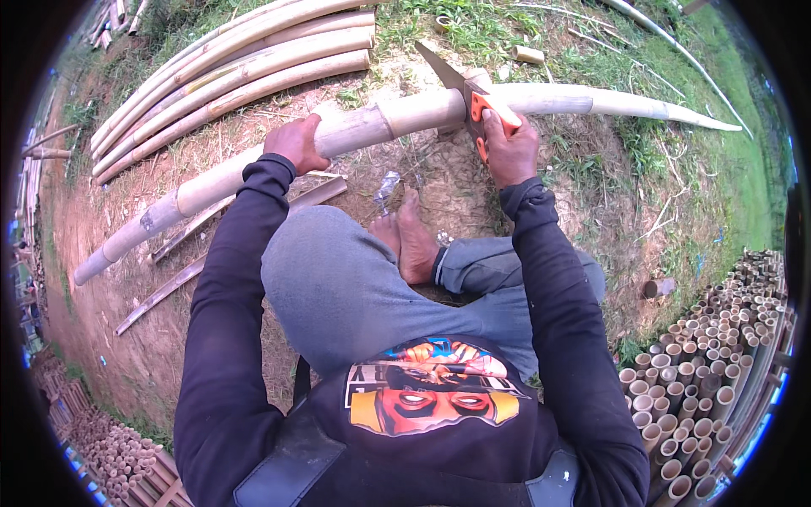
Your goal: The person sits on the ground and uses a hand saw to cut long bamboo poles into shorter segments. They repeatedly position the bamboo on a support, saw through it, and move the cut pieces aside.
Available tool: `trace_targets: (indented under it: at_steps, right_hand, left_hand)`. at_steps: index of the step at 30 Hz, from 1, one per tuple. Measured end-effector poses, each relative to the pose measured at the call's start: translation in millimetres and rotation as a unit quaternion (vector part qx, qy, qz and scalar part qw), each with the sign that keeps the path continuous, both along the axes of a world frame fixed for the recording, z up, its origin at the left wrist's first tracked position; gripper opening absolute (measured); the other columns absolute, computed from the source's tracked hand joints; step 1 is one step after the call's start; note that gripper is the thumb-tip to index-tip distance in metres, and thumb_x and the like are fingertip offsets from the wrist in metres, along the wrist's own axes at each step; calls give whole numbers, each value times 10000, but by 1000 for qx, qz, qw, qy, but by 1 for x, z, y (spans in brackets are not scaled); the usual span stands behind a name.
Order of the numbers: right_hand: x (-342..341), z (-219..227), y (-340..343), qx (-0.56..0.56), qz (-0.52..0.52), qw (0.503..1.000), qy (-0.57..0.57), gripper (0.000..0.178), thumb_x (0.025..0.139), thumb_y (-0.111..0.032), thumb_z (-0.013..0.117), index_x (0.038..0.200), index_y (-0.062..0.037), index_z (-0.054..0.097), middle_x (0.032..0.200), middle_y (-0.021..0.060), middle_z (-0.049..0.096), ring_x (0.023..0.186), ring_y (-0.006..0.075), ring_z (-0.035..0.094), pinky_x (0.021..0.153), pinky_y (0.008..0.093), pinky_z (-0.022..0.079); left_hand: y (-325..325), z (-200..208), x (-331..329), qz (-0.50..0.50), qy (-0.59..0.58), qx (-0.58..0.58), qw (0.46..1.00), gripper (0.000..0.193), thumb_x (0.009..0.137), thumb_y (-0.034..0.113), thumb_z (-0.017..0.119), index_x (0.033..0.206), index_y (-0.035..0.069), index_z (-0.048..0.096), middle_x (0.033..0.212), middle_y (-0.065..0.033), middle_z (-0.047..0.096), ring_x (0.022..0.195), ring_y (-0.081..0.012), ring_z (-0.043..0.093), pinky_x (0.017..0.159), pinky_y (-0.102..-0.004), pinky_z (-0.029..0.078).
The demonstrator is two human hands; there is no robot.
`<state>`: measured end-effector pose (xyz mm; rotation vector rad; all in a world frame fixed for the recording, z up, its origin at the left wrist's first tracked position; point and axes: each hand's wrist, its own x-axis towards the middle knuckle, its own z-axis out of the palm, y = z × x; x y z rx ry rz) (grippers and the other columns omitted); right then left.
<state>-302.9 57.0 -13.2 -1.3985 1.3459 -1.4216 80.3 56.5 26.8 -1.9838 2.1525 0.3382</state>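
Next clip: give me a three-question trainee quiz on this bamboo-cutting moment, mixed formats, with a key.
1. True or false: the left hand rests on the long bamboo pole.
2. The right hand grips which tool?
A. a hammer
B. a handsaw with an orange handle
C. a paintbrush
3. Fill in: the stack of cut bamboo tubes with open ends lies to the person's lower ____.

Key:
1. True.
2. B; its blade crosses the pole.
3. Right.
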Motion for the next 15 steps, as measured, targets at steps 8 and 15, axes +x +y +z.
trace_targets:
  at_steps: [8, 15]
  right_hand:
    - [-69, 99, 230, 115, -36, 992, 44, 177, 1070, -72, 651, 1190, 57, 636, 835, 36, 703, 592, 35, 578, 528, 208, 448]
    - [-18, 20, 49, 71, -3, 997, 40, 233, 1049, -179, 736, 1100, 44, 688, 836, 35, 702, 741, 65, 639, 635, 262, 523]
  left_hand:
    - [-2, -4, 1, 0, 1, 4, 1000, 790, 696, 368, 888, 1388, 122, 600, 1182, -186, 736, 1105, -384, 728, 948, -494, 581]
    - [-1, -3, 0, 0, 12, -6, 1000, 782, 689, 406, 921, 1336, 100, 605, 1148, -192, 742, 1078, -386, 736, 924, -508, 587]
